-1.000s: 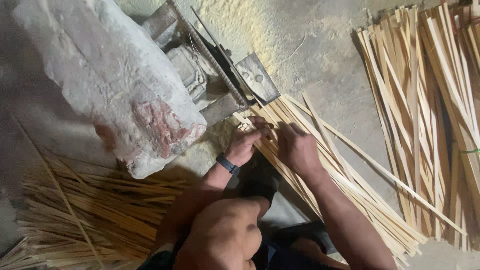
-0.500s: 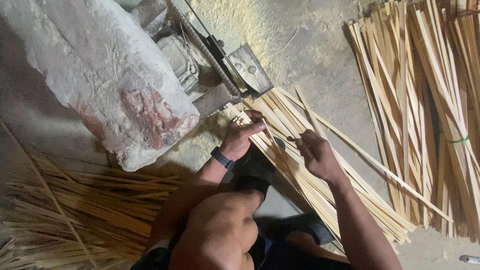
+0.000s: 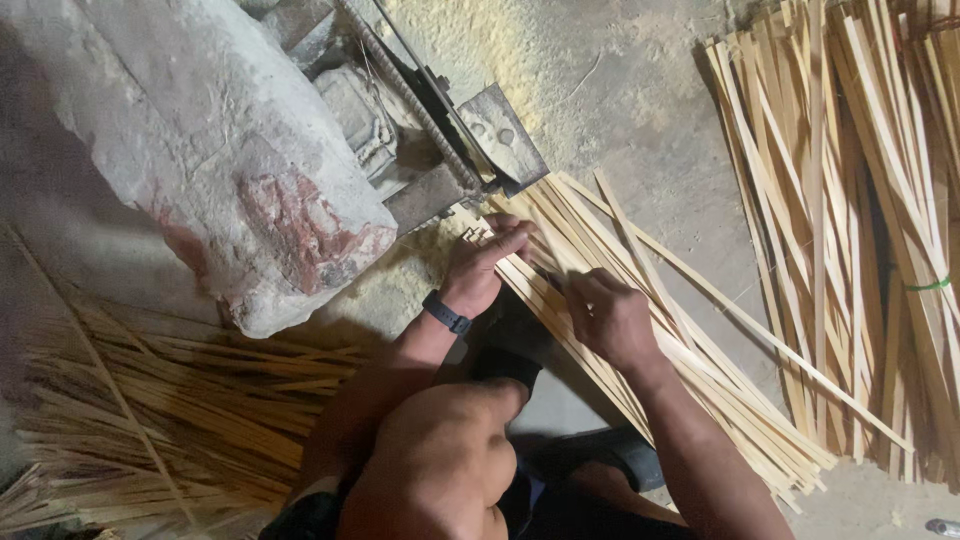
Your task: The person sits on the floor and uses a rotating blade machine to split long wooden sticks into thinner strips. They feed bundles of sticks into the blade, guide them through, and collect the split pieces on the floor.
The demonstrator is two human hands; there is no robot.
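— Noting our left hand [image 3: 487, 262] flat on the bamboo strips [image 3: 640, 330] by the machine's steel guide [image 3: 500, 135], grasping nothing.
— Agreed. Strips run diagonally from guide toward us; our right hand [image 3: 608, 318] pinches one mid-length, farther back.

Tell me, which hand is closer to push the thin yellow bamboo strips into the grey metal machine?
Probably the left hand. Its fingers already rest on the ends of the flat pale-yellow bamboo strips, right beside the dark grey metal machine. The right hand lies farther back along the strips.
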